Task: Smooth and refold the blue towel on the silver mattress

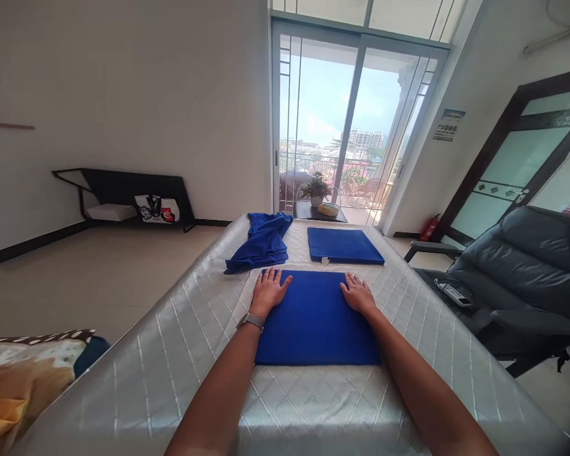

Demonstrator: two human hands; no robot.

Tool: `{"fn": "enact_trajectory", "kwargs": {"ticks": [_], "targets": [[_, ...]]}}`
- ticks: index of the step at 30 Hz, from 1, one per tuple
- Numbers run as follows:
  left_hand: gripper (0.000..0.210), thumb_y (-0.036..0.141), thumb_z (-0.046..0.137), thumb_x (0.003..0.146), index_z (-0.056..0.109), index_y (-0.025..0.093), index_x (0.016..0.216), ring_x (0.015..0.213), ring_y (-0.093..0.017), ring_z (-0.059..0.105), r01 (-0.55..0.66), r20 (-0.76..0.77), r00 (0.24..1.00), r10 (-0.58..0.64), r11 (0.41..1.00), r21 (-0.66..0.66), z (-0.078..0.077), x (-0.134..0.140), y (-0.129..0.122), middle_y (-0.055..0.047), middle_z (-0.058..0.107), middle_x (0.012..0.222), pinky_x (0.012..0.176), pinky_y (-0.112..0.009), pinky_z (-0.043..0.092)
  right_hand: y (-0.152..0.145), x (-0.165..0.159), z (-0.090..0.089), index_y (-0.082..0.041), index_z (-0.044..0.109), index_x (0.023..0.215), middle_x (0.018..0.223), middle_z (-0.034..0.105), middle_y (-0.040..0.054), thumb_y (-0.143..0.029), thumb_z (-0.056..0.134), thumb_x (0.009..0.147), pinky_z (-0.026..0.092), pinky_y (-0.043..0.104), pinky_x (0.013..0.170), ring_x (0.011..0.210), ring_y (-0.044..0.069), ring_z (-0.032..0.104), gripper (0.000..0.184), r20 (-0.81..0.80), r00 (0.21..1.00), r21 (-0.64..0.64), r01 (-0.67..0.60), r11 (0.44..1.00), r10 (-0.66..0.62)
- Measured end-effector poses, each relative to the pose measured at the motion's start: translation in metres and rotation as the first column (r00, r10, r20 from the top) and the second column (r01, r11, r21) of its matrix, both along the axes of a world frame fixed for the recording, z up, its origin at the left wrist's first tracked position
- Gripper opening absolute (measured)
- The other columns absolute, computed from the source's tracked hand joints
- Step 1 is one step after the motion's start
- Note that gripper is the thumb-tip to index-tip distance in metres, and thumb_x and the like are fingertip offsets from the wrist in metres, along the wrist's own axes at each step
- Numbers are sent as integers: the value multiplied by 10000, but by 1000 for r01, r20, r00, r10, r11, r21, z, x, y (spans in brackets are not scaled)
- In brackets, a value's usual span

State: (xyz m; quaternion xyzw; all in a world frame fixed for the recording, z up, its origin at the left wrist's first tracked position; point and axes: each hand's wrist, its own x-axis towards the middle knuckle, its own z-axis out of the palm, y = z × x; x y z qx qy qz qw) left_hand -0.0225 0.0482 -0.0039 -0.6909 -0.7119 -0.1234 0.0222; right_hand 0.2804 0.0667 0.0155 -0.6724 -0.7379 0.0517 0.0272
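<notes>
A blue cloth (319, 326), folded into a flat rectangle, lies in front of me on the silver quilted mattress (171, 354). My left hand (269, 292) rests palm down on its far left corner, fingers stretched out, with a watch band on the wrist. On the far right corner lies my right hand (358, 294), also flat with fingers extended. Beyond it sits a folded blue stack (344, 246) with a small white tag on its near edge. To the left of that stack is a loose, crumpled pile of blue cloth (261, 244).
A black recliner (527, 272) with a power strip (453, 293) on its seat stands along the right side. At the far end is a small table (308, 211) with a potted plant (316, 187). Patterned bedding (33, 361) lies at the lower left.
</notes>
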Motion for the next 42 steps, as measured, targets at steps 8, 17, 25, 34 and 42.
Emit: {"fn": "enact_trajectory", "kwargs": {"ticks": [8,17,25,34,42], "targets": [[837,694,104,964,417,145,1512,1485,-297,292,8,28,1000,-9,999,38,0,0,-1,-142,381,1583,1219,-492,191,-23,-7,17,-159,156,1607,1670,132,28,-400,158,1027,104,424,1224,1528,199,109,628,38,999,58,4,998,-6],[794,632,170,994,391,74,1513,1487,-308,287,-2,-11,1000,3,995,97,9,3,-6,-188,367,1581,1227,-485,168,-44,-6,7,-138,117,1609,1675,76,21,-486,125,1028,58,423,1233,1536,206,39,677,-23,1000,-70,18,997,-20],[675,566,203,1024,390,147,1520,1484,-253,307,294,61,951,-305,946,139,23,71,-33,-110,416,1570,1227,-428,238,-45,-7,10,-132,116,1608,1673,77,30,-495,125,1023,53,435,1233,1535,204,58,689,-58,998,-79,9,997,-13],[705,584,128,1021,286,167,1567,1499,-208,267,548,159,821,-548,835,51,25,183,-27,-94,349,1603,1234,-405,191,-46,-2,6,-187,61,1616,1681,4,16,-392,274,1002,66,456,1233,1537,232,4,681,63,996,-94,-58,994,64],[761,620,85,1004,315,149,1556,1509,-216,235,429,134,896,-423,903,-13,7,151,-21,-116,314,1612,1240,-422,163,-44,-4,4,-129,128,1608,1675,83,29,-389,135,1014,70,468,1233,1535,235,66,648,-27,999,-58,-30,998,28]]}}
